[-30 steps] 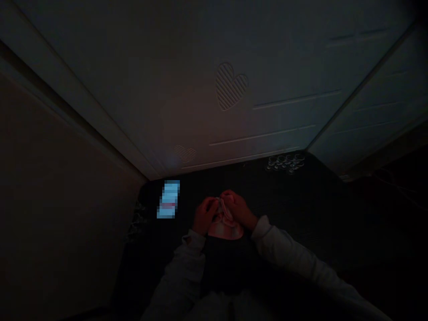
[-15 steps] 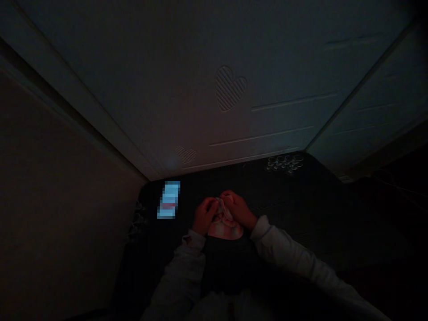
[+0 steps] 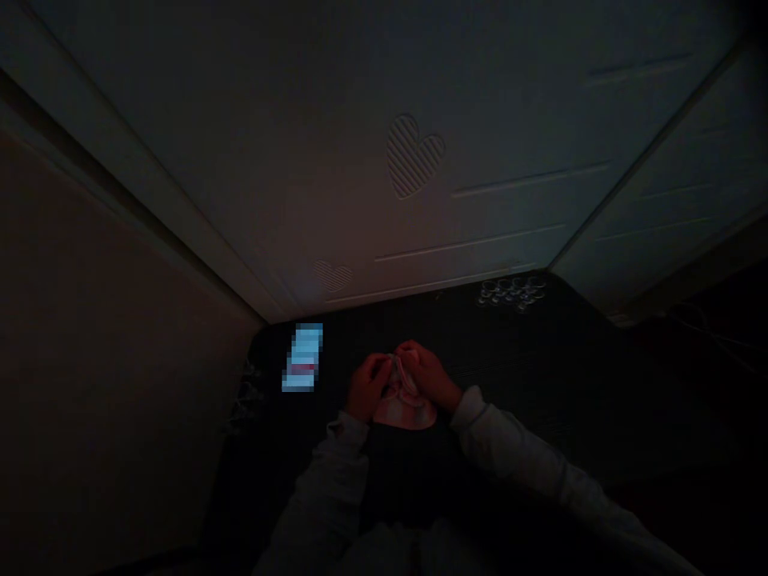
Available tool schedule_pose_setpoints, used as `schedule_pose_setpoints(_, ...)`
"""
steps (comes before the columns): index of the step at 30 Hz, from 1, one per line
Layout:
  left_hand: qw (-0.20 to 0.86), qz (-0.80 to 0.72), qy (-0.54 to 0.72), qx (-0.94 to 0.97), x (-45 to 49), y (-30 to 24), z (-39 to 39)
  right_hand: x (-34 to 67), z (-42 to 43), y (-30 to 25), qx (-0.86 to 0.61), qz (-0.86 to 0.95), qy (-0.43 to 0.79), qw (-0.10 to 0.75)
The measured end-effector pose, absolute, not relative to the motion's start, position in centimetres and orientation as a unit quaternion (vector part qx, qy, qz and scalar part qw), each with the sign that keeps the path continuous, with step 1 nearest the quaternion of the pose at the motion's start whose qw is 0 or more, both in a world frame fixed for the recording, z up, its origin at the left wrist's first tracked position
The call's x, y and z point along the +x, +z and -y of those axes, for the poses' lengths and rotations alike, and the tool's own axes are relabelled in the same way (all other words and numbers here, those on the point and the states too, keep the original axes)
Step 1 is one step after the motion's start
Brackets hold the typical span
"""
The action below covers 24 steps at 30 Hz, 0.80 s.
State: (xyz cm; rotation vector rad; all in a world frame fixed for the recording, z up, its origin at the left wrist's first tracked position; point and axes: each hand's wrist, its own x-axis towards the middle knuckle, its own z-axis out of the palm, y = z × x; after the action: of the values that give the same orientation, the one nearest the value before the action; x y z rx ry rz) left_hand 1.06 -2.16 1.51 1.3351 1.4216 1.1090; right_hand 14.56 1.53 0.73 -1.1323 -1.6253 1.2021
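A small pink checked cloth [image 3: 405, 414] lies gathered between my hands, its lower edge spread in a curve toward me. My left hand [image 3: 364, 390] is closed on its upper left side, fingers bent and pinching. From the right, my right hand [image 3: 433, 379] grips the top of the cloth, with the fingers curled over a fold. Both sets of fingertips nearly meet at the upper edge. Dim reddish light hides the finer detail of what the fingertips pinch.
On the dark table [image 3: 516, 376], a lit phone [image 3: 303, 358] lies to the left. Several clear ring-topped pieces [image 3: 510, 293] stand at the back right, and more clear pieces [image 3: 245, 398] line the left edge. A pale panel [image 3: 288, 184] with embossed hearts rises behind.
Hands and cloth stay almost in place. The light on them looks slightly redder and dimmer.
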Motion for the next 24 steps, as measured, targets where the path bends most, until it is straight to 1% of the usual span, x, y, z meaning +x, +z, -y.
schedule_pose_setpoints(24,0.428,-0.578,0.446,0.533,1.14,1.66,2.19,14.53,-1.48,0.79,-0.451,0.636,0.483,0.399)
